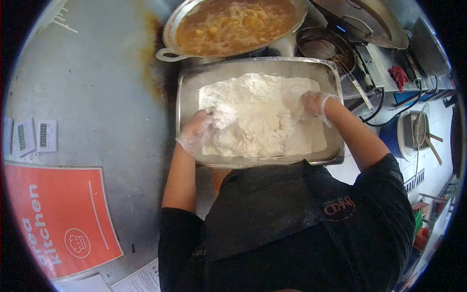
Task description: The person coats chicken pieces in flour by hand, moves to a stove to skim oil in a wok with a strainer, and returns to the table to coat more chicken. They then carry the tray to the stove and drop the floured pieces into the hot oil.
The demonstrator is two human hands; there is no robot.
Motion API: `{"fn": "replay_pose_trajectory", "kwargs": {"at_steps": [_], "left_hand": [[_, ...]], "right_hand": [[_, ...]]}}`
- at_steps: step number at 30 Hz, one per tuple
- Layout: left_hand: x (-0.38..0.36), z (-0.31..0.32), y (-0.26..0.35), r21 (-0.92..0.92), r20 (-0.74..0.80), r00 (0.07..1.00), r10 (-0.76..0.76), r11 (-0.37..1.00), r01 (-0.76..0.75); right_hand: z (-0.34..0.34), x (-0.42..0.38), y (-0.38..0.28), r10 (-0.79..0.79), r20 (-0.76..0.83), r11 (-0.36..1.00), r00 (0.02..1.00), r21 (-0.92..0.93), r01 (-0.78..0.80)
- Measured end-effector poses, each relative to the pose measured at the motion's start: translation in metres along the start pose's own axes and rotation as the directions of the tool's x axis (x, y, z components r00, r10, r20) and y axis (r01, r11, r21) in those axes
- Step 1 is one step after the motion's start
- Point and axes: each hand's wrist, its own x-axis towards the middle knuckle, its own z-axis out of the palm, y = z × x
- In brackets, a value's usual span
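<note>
A deep metal tray (185, 73) holds a wide bed of white flour (258, 109), lumpy in the middle and near the front. My left hand (197, 127), in a clear plastic glove, is at the tray's left side. Its fingers curl at a flour-coated lump (224, 116) whose kind I cannot make out. At the right side, my right hand (315, 103), also gloved, has its fingers curled down at the flour. Whatever is in those fingers, if anything, is hidden.
Behind the tray, a large pan (233, 27) holds bubbling brown oil with pieces frying. A dark wok (326, 48) with a long-handled wire strainer (360, 90) stands at the right. A red cloth (398, 78) lies beyond. An orange poster (63, 219) is on the metal surface at left.
</note>
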Motion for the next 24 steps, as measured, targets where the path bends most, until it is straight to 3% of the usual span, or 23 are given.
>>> {"fn": "replay_pose_trajectory", "kwargs": {"at_steps": [1,3,4,6,8,9,11,13,14,15,16,18,19,20,21,23,24], "left_hand": [[-0.006,0.011,0.005,-0.008,0.014,1.000,-0.011,1.000,0.011],[-0.029,0.033,0.031,-0.301,0.069,0.991,0.114,0.950,-0.088],[-0.019,0.016,0.021,-0.185,0.063,0.994,0.085,0.980,-0.072],[-0.006,-0.001,0.002,-0.092,0.106,0.988,0.108,0.991,-0.099],[-0.007,-0.003,-0.002,0.000,0.145,0.980,0.134,0.991,-0.136],[-0.005,-0.001,-0.005,0.081,0.079,0.991,0.105,0.990,-0.111],[-0.010,0.019,0.003,0.159,0.011,0.997,0.076,0.984,-0.076],[-0.020,0.044,0.021,0.154,-0.256,0.967,0.020,0.988,0.020],[-0.018,0.038,0.020,0.155,-0.258,0.966,0.016,0.988,0.025],[-0.015,0.029,0.020,0.586,-0.260,0.951,0.166,0.810,0.019],[-0.014,0.022,0.020,0.889,-0.193,0.935,0.299,0.456,0.038],[-0.013,0.011,0.018,0.878,-0.199,0.920,0.338,0.479,0.014],[-0.013,0.008,0.020,0.866,-0.201,0.904,0.376,0.499,-0.015],[-0.017,0.014,0.029,0.869,-0.202,0.904,0.377,0.495,-0.012],[-0.020,0.023,0.037,0.847,-0.253,0.908,0.335,0.531,0.041],[-0.015,0.043,0.039,0.824,-0.299,0.908,0.293,0.560,0.090],[-0.007,0.055,0.036,0.728,-0.298,0.925,0.234,0.683,0.062]], "right_hand": [[-0.006,-0.006,-0.004,0.012,0.015,1.000,1.000,0.003,-0.012],[-0.020,-0.015,-0.013,0.029,0.192,0.997,0.981,-0.075,-0.015],[-0.014,-0.014,-0.011,0.030,0.200,0.997,0.979,-0.071,-0.016],[0.005,-0.006,-0.007,-0.014,0.089,0.988,0.996,0.156,0.000],[0.017,0.003,-0.009,-0.004,0.100,0.997,0.995,0.082,-0.004],[0.022,0.006,-0.008,0.014,0.106,1.000,0.994,0.012,-0.015],[0.024,0.005,-0.007,-0.033,0.133,0.997,0.991,0.076,0.023],[0.024,0.002,-0.007,-0.084,0.159,0.987,0.984,0.153,0.059],[0.016,-0.003,-0.006,-0.144,0.091,0.968,0.985,0.220,0.121],[0.007,-0.009,-0.006,-0.200,0.019,0.942,0.980,0.279,0.187],[0.001,-0.012,-0.006,-0.205,0.018,0.941,0.979,0.280,0.191],[-0.011,-0.021,-0.009,-0.052,-0.139,0.961,0.989,0.263,0.087],[-0.022,-0.028,-0.012,-0.055,-0.143,0.960,0.988,0.265,0.091],[-0.033,-0.034,-0.018,-0.020,-0.215,0.988,0.976,0.147,0.053],[-0.038,-0.037,-0.026,0.007,-0.289,0.999,0.957,0.032,0.002],[-0.044,-0.033,-0.052,0.024,-0.356,1.000,0.934,-0.001,-0.026],[-0.050,-0.030,-0.065,0.036,-0.422,0.998,0.906,-0.038,-0.058]]}}
